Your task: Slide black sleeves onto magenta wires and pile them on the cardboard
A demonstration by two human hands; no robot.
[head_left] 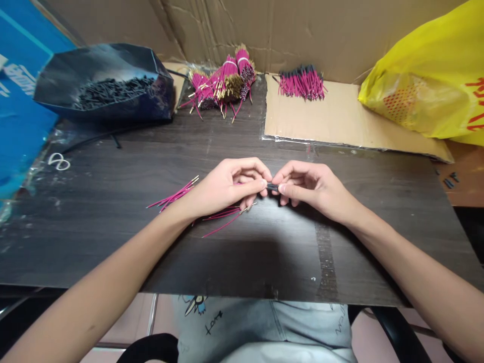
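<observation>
My left hand (247, 181) is closed in a pinch, with a bit of pink wire showing inside its curled fingers. Short black sleeves (273, 187) bridge the small gap between my two hands. Their right end is pinched between thumb and fingertips of my right hand (304, 184). Fingers hide where wires and sleeves meet. Loose pink wires (223, 216) with metal tips lie on the dark table under my left hand. More pink wires (176, 194) rest left of that wrist.
A dark bag (113, 113) of black sleeves stands back left. Beside it lie bundled pink wires (227, 83). Black-ended pink wires (301, 84) sit on a cardboard sheet (340, 118). A yellow bag (423, 85) is at right, rubber bands (59, 161) at left.
</observation>
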